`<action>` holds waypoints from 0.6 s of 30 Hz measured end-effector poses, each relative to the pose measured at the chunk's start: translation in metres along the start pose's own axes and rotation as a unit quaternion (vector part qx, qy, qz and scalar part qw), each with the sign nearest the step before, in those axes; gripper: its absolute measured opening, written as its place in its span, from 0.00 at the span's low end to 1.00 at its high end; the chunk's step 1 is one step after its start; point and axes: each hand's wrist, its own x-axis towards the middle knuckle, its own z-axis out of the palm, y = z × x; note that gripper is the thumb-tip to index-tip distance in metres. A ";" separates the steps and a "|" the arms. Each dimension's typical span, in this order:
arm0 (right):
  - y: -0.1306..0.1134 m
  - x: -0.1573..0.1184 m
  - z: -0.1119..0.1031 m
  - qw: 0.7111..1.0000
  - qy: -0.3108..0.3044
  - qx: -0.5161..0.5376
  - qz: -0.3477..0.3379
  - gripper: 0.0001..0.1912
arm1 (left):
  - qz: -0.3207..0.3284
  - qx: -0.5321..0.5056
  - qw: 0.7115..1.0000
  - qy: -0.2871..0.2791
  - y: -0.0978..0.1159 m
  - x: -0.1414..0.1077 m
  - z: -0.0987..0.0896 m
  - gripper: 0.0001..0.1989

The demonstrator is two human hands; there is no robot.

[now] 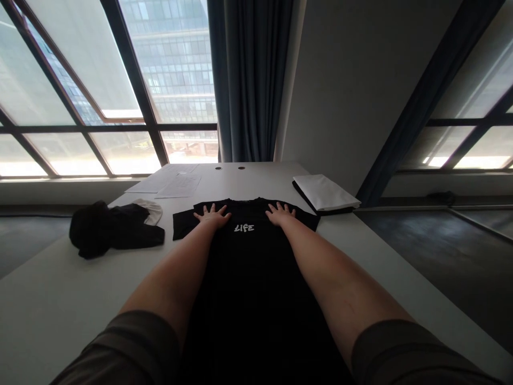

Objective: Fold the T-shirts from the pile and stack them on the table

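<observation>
A black T-shirt (256, 278) lies spread on the white table, its collar at the far end and small white lettering (244, 228) on its upper middle. Fingers spread, my left hand (212, 215) rests flat on the shirt near its left shoulder. My right hand (281, 214) is likewise flat on the cloth, by the right shoulder, fingers apart. Both sleeves of the shirt stick out past my hands. The shirt's lower part runs toward me between my forearms and is very dark there.
Crumpled black clothing (116, 229) with a pale piece (150, 211) lies on the left of the white table (132, 283). Printed papers (178, 185) lie at the far left. A folded white cloth (326, 192) sits on something black at the far right. Windows and a curtain (252, 80) stand behind.
</observation>
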 end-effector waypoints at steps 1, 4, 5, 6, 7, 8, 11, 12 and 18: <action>-0.001 0.006 -0.001 1.000 -0.001 0.001 0.001 0.35 | -0.002 -0.001 1.000 -0.005 0.000 0.007 -0.001 0.40; -0.004 0.023 -0.005 1.000 0.004 0.003 0.005 0.35 | -0.010 -0.002 1.000 -0.015 0.002 0.025 -0.004 0.41; -0.006 0.028 -0.006 1.000 0.007 0.003 0.005 0.35 | -0.010 -0.002 1.000 -0.015 0.002 0.030 -0.005 0.42; -0.007 0.032 -0.007 1.000 0.012 0.004 0.005 0.35 | -0.009 -0.002 1.000 -0.014 0.003 0.034 -0.005 0.42; -0.007 0.036 -0.007 1.000 0.017 0.005 0.004 0.35 | -0.008 -0.003 1.000 -0.010 0.003 0.038 -0.005 0.42; -0.008 0.040 -0.007 1.000 0.022 0.006 0.003 0.35 | -0.004 -0.005 1.000 -0.003 0.003 0.042 -0.005 0.42; -0.008 0.049 -0.005 0.999 0.041 0.006 -0.002 0.35 | 0.006 -0.013 0.999 0.030 0.003 0.051 -0.004 0.41; -0.007 0.052 -0.004 0.999 0.048 0.007 -0.004 0.36 | 0.009 -0.015 0.999 0.041 0.002 0.054 -0.003 0.40; -0.006 0.063 -0.006 0.998 0.060 0.010 -0.004 0.38 | 0.010 -0.021 0.998 0.055 0.005 0.062 -0.005 0.38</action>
